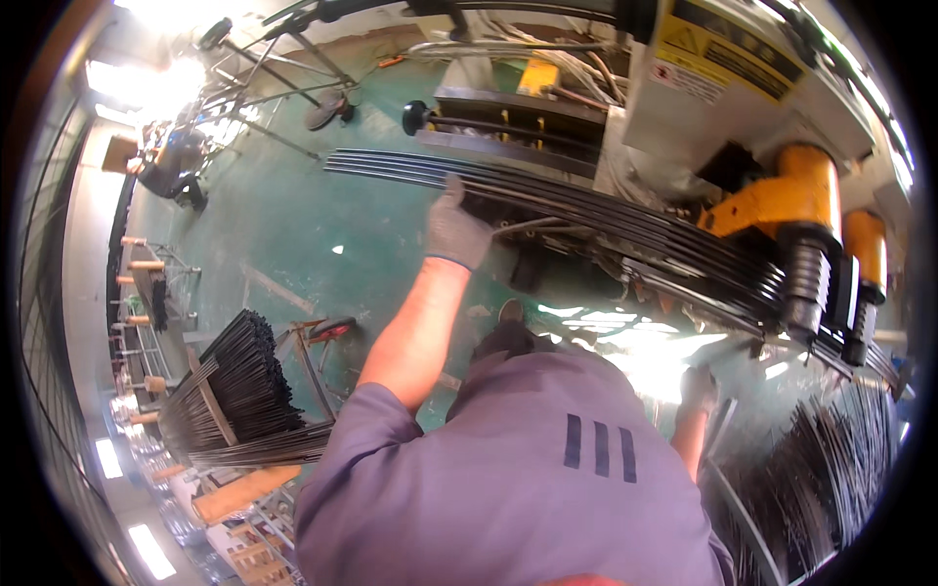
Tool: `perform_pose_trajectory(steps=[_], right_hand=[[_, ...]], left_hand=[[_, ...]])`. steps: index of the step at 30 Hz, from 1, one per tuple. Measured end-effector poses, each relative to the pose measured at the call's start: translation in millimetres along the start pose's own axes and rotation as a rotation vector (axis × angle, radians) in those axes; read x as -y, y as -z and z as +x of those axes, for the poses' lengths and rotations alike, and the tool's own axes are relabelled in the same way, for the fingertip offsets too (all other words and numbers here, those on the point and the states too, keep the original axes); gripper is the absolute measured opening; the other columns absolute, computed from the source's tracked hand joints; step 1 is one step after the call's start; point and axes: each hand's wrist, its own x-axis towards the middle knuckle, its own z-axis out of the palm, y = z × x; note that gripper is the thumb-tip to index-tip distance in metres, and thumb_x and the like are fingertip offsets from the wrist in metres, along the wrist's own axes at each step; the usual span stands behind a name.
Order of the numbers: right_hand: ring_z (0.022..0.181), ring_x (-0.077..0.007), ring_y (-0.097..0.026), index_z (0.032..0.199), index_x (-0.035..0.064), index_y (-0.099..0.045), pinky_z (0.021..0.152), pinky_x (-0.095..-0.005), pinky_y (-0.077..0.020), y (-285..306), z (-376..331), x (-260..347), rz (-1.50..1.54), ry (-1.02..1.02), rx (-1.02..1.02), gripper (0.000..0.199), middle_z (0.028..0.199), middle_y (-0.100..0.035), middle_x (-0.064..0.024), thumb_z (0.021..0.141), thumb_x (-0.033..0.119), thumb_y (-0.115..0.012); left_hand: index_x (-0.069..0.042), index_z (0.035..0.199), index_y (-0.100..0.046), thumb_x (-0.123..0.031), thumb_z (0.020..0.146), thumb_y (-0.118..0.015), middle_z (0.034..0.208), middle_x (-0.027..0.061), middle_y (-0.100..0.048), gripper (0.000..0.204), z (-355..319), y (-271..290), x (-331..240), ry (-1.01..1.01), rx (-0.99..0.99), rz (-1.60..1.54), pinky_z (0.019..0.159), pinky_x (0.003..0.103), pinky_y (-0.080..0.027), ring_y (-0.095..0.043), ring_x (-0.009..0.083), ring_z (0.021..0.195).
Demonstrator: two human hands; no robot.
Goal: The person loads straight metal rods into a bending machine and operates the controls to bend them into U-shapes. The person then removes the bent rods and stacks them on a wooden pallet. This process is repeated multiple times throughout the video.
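Several long, dark metal bars [586, 207] lie side by side, running from the middle left to the machine at the right. My left hand [457, 230], in a grey glove, is closed on the bars towards their left end, its thumb on top. Their right ends pass under the machine's orange cylinders [796, 195] and dark coiled springs [807, 283]. My right hand [698, 388], also gloved, hangs low at the right, apart from those bars. Glare blurs its fingers, so whether it holds anything is unclear.
A fanned stack of dark bars [239, 386] rests on a rack at the left. Another dense bundle of bars [831, 469] stands at the lower right. A metal stand [283, 68] is at the far left. Another person [174, 166] is further off at the left.
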Motion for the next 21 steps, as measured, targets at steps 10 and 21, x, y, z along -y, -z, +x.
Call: perform_pose_trajectory(steps=[10, 21], right_hand=[[0.108, -0.0210, -0.065, 0.115, 0.0151, -0.073, 0.093, -0.0417, -0.0502, -27.6, -95.7, 87.6, 1.074, -0.677, 0.128, 0.020, 0.111, -0.069, -0.0041, 0.100, 0.021, -0.062], [0.107, -0.0234, -0.073, 0.119, 0.0183, -0.077, 0.092, -0.0461, -0.0548, -42.4, -110.2, 153.6, 0.565, -0.343, 0.306, 0.025, 0.114, -0.078, -0.0036, 0.101, 0.030, -0.062]], left_hand=[[0.001, 0.140, -0.054, -0.050, 0.115, -0.044, 0.139, 0.0175, -0.063, 0.058, 50.8, 114.4, -255.4, -0.414, -0.402, 0.232, 0.113, 0.060, -0.050, -0.062, 0.0397, 0.128], [-0.019, 0.157, -0.047, -0.045, 0.114, -0.048, 0.142, 0.0128, -0.061, 0.050, 48.8, 145.6, -281.4, -0.086, -0.048, 0.630, 0.108, 0.065, -0.051, -0.064, 0.0415, 0.125]])
